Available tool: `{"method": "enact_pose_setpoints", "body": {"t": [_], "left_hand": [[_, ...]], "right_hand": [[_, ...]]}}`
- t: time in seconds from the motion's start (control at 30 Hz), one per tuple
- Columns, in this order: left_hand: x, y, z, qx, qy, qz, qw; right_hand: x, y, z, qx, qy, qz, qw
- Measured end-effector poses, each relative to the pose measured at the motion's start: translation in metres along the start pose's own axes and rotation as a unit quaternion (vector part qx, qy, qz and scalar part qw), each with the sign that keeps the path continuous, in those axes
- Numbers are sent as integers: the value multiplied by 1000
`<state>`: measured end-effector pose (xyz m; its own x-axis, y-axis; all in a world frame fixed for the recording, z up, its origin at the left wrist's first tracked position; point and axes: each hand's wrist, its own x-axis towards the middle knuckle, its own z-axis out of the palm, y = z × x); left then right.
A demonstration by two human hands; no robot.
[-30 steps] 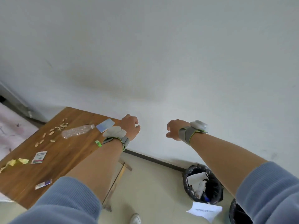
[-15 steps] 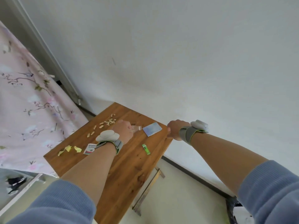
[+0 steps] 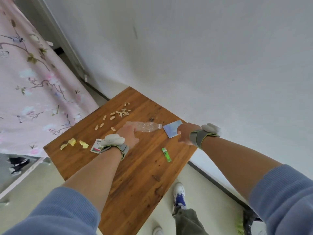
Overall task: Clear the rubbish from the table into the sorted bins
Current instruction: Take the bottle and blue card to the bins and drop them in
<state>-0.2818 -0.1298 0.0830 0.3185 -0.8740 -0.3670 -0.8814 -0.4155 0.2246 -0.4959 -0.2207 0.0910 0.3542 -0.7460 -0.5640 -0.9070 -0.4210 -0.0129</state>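
A wooden table carries the rubbish. A crushed clear plastic bottle lies on its side near the far edge. My left hand lies against the bottle's base end, and its fingers do not visibly close around it. A pale blue card lies right of the bottle's cap. My right hand hovers at the card's right edge, its fingers curled with nothing in them. Peanut shells, yellow paper scraps, a small printed packet and a green tube are also on the table.
A pink floral cloth hangs at the left, close to the table's corner. The white wall runs right behind the table. A black bin bag shows at the bottom right edge. My white shoe stands on the floor beside the table.
The view swung left, from the bins on the floor to the table. Both hands came over the tabletop; the left reached the bottle and the right reached the blue card.
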Motion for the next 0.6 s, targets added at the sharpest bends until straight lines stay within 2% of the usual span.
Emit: {"method": "enact_pose_setpoints", "body": {"t": [0.13,0.33,0.6], "left_hand": [[46,-6,13,11,-23,-30,999],[141,-7,51,24,-54,-104,993],[212,-12,94,99,-59,-73,991]], "right_hand": [[57,7,4,-19,-35,-1,999],[175,12,21,-73,-84,-50,993],[256,16,57,-164,-109,-107,975]]}}
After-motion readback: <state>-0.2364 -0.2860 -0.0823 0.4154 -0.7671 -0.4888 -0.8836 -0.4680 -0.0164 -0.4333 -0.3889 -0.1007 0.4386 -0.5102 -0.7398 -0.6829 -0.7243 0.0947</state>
